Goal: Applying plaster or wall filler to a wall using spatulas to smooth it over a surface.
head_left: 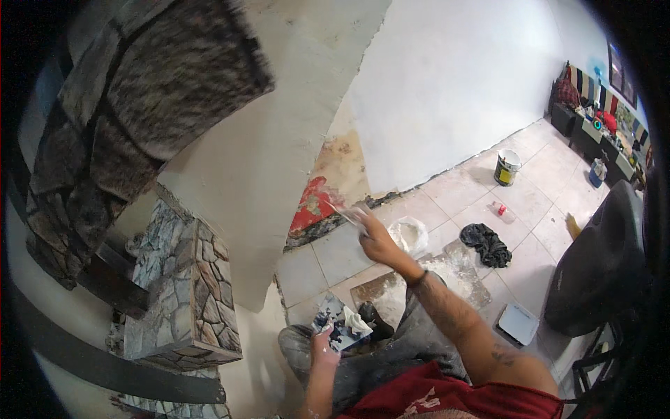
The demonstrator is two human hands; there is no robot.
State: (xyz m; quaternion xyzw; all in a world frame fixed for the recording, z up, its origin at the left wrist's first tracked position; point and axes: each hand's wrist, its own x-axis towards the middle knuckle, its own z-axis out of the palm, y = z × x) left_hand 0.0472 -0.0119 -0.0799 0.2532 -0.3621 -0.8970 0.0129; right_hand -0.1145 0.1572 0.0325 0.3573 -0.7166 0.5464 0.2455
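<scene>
We note the wall (453, 91), whose red patch (312, 202) lies up and left of the right hand (377, 242), the nearer of the two; the left hand (324, 349) sits lower, well apart from it. We see the left closed on a flat plate (345, 341) and the right closed round a blurred thin tool (347, 216), long axis running up-left toward the patch, contact unclear; white paste (357, 322) rests on the plate.

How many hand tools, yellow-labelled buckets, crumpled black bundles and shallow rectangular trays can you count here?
Hand tools: 2 (paste-loaded plate in the left hand; blurred flat tool in the right hand)
Yellow-labelled bucket: 1
Crumpled black bundle: 1
Shallow rectangular tray: 1
Total: 5
</scene>
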